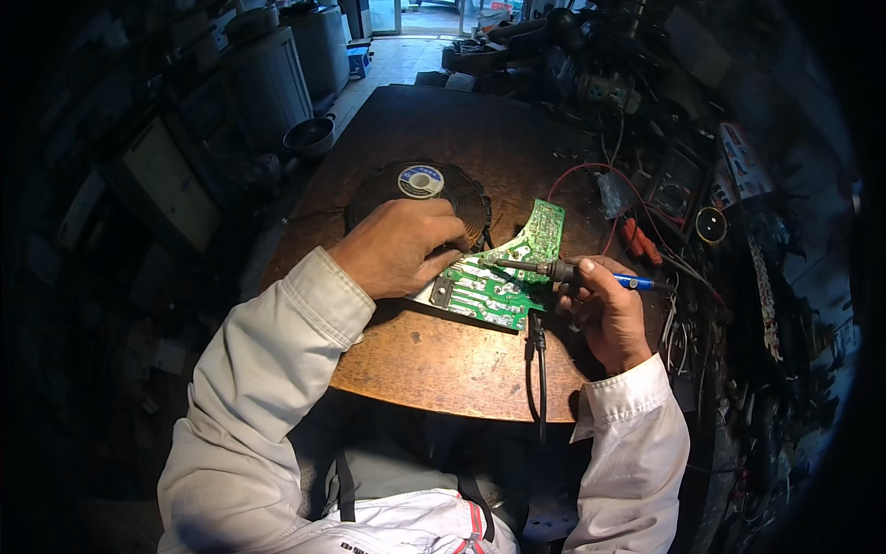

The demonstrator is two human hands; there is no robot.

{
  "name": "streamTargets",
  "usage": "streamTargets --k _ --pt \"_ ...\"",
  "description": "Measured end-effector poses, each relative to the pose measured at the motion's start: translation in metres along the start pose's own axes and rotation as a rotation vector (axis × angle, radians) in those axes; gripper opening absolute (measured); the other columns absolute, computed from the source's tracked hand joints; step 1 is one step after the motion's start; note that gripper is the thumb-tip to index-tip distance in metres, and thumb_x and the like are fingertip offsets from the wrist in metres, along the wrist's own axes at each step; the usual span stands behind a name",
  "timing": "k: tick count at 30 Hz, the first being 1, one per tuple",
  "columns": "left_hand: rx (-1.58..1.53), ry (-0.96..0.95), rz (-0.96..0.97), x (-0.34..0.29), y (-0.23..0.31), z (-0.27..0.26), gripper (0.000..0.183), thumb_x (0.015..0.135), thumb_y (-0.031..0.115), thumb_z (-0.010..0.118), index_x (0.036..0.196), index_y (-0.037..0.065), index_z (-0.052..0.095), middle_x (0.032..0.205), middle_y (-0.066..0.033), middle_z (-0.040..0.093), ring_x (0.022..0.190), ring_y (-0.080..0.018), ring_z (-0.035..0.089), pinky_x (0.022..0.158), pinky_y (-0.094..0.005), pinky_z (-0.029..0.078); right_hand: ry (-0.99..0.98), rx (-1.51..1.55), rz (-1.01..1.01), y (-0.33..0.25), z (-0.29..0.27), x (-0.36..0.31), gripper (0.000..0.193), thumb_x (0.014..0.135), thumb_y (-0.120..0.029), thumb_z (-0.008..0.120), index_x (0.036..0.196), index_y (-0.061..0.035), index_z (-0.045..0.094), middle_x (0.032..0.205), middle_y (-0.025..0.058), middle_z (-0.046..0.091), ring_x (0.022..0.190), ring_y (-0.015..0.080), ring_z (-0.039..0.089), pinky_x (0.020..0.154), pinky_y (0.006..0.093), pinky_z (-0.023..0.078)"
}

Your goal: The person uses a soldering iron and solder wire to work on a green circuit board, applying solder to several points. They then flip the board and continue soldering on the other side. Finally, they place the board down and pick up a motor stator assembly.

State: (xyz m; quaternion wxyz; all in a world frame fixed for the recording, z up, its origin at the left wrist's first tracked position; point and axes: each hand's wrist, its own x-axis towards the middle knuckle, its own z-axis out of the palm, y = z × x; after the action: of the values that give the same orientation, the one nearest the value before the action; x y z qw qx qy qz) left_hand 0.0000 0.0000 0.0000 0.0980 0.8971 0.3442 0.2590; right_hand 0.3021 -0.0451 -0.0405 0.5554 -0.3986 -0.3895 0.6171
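A green circuit board (498, 294) lies on the wooden table in front of me, its soldered side up. My right hand (604, 305) is closed round a soldering iron (623, 281) with a blue handle. The iron points left, its tip over the upper middle of the board; I cannot tell if it touches. My left hand (401, 242) rests at the board's left edge, fingers pinched together; what they hold, if anything, is hidden. Behind that hand sits a dark round coil (369, 192) with a solder spool (403, 183) on it.
A black power cord (542, 369) hangs over the near edge of the wooden table (415, 365). On the right are red-handled pliers (640, 242), a red wire (577, 168) and a cluttered heap of parts. A pan (310, 136) stands beyond the table's left side.
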Motion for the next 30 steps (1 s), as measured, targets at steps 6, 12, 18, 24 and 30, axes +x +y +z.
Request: streamTargets --k 6,12,18,24,30 --pt "-0.001 0.014 0.005 0.001 -0.002 0.001 0.014 0.085 0.003 0.079 0.097 -0.002 0.074 0.091 -0.0136 0.069 0.08 -0.0297 0.071 0.071 -0.0382 0.058 0.043 0.014 0.011 -0.004 0.011 -0.003 0.032 0.094 -0.021 0.078 0.109 0.0052 0.069 0.087 0.0094 0.069 0.077 0.0169 0.068 0.068 0.0307 0.059" --pt "-0.011 0.008 0.001 0.001 -0.002 0.002 0.014 0.085 0.003 0.079 0.097 -0.002 0.074 0.092 -0.0136 0.069 0.081 -0.0296 0.071 0.071 -0.0382 0.058 -0.005 0.005 0.021 -0.004 0.005 -0.003 0.032 0.092 -0.019 0.08 0.109 0.0049 0.07 0.094 0.0125 0.074 0.08 0.0179 0.07 0.07 0.0321 0.06" --pt "-0.015 0.006 -0.002 0.001 0.0 0.001 0.015 0.085 0.003 0.079 0.097 -0.002 0.073 0.092 -0.0137 0.069 0.081 -0.0294 0.071 0.072 -0.0379 0.058 0.007 -0.02 0.035 -0.005 0.006 -0.004 0.033 0.092 -0.021 0.08 0.109 0.0052 0.07 0.092 0.0123 0.074 0.08 0.0178 0.071 0.07 0.0324 0.06" --pt "-0.028 -0.005 -0.025 0.0 -0.002 0.001 0.016 0.086 0.01 0.08 0.098 0.0 0.075 0.092 -0.0141 0.069 0.083 -0.0325 0.071 0.073 -0.0413 0.057 0.05 -0.063 0.029 -0.007 0.015 -0.006 0.03 0.093 -0.023 0.078 0.105 0.003 0.07 0.077 0.0027 0.063 0.068 0.0126 0.062 0.067 0.0301 0.058" --pt "-0.029 0.002 -0.013 0.0 -0.002 0.002 0.016 0.086 0.01 0.08 0.098 0.0 0.075 0.092 -0.0144 0.07 0.082 -0.0328 0.071 0.073 -0.0414 0.058 0.006 -0.031 0.031 -0.005 0.007 -0.004 0.033 0.092 -0.021 0.079 0.109 0.0061 0.07 0.091 0.0119 0.074 0.078 0.0175 0.071 0.069 0.0304 0.06"
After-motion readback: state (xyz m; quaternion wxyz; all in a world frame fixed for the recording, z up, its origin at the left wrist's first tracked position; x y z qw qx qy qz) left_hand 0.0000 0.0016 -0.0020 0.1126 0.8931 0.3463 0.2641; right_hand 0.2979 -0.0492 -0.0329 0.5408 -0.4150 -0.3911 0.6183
